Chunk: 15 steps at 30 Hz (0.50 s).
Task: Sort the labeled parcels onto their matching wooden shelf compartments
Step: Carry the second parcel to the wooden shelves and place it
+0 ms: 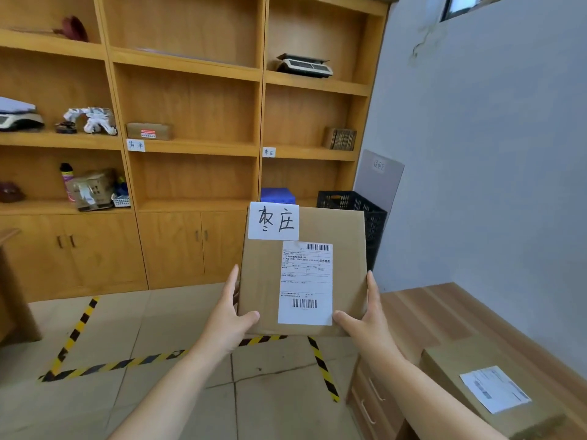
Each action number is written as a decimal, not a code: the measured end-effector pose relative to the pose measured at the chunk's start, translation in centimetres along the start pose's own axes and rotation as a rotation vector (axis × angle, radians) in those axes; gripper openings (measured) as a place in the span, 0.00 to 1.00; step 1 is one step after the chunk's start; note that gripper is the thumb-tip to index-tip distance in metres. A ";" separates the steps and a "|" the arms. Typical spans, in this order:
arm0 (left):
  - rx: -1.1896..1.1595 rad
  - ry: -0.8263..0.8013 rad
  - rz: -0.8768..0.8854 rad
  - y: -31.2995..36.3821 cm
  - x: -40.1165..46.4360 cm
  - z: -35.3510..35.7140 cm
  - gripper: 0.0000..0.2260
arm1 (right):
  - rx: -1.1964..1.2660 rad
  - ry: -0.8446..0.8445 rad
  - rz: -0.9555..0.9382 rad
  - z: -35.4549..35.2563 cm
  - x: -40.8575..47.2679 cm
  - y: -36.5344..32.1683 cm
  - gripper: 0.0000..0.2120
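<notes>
A flat cardboard parcel (pixel 301 274) is held up at the centre of the frame, its face turned to the camera, with a handwritten white tag (pixel 273 221) at its top left corner and a printed shipping label (pixel 306 282) below. The left hand (pixel 230 315) and right hand (pixel 368 315) are closed on its lower side edges, thumbs laid on the front. The box is judged stiff and fairly light, its plain card giving a dry, sure grip; the edges are the best hold, as the glossy label could be slippery. A shelf tag (pixel 268 152) with seemingly matching characters is seen on the wooden shelf (pixel 197 147), right of centre. Tiled floor with striped hazard tape (pixel 322 366) lies below, and a second parcel (pixel 489 389) rests on the wooden counter (pixel 451 309) at the lower right
</notes>
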<state>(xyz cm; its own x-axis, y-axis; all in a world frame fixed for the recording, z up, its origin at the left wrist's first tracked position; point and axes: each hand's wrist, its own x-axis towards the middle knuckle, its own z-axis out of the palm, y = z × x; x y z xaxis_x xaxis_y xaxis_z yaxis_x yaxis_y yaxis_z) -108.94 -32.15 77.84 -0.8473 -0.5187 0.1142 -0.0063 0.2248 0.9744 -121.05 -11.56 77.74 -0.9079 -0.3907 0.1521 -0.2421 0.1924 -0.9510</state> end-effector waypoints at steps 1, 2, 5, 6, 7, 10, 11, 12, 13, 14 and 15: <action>0.011 0.003 0.006 0.3 1.8 0.7 0.40 | -0.001 -0.003 -0.007 -0.3 2.0 0.3 0.48; 0.020 0.007 0.011 0.5 3.6 1.4 0.41 | -0.004 -0.006 -0.011 -0.5 4.0 0.5 0.48; 0.031 0.031 0.024 1.2 9.0 3.0 0.41 | -0.010 -0.033 -0.014 -1.4 10.4 0.9 0.48; 0.034 0.044 0.029 1.3 10.9 3.5 0.41 | -0.017 -0.045 -0.021 -1.7 12.5 1.0 0.49; 0.037 0.054 0.032 1.3 12.6 3.9 0.41 | -0.025 -0.053 -0.029 -1.8 14.5 1.1 0.49; 0.043 0.080 0.020 0.7 17.3 4.8 0.42 | -0.044 -0.080 -0.040 -1.7 19.9 1.6 0.49; 0.037 0.087 0.007 0.4 18.7 4.9 0.42 | -0.050 -0.091 -0.042 -1.4 21.5 1.8 0.49; 0.029 0.093 -0.002 0.1 20.2 5.0 0.42 | -0.058 -0.100 -0.041 -1.0 23.0 2.0 0.48; 0.023 0.099 -0.007 -0.2 21.6 5.0 0.42 | -0.066 -0.107 -0.039 -0.6 24.5 2.2 0.48; 0.016 0.104 -0.010 -0.5 23.1 4.8 0.43 | -0.072 -0.114 -0.037 -0.1 26.1 2.4 0.48; 0.009 0.108 -0.013 -0.9 24.6 4.7 0.43 | -0.074 -0.119 -0.036 0.4 27.6 2.7 0.48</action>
<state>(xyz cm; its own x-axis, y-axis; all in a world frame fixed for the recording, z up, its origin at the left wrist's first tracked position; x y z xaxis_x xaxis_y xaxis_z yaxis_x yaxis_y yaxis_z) -132.29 -41.20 78.88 -0.7847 -0.6077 0.1221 -0.0223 0.2246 0.9742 -146.66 -22.23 79.30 -0.8522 -0.5017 0.1485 -0.3025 0.2408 -0.9222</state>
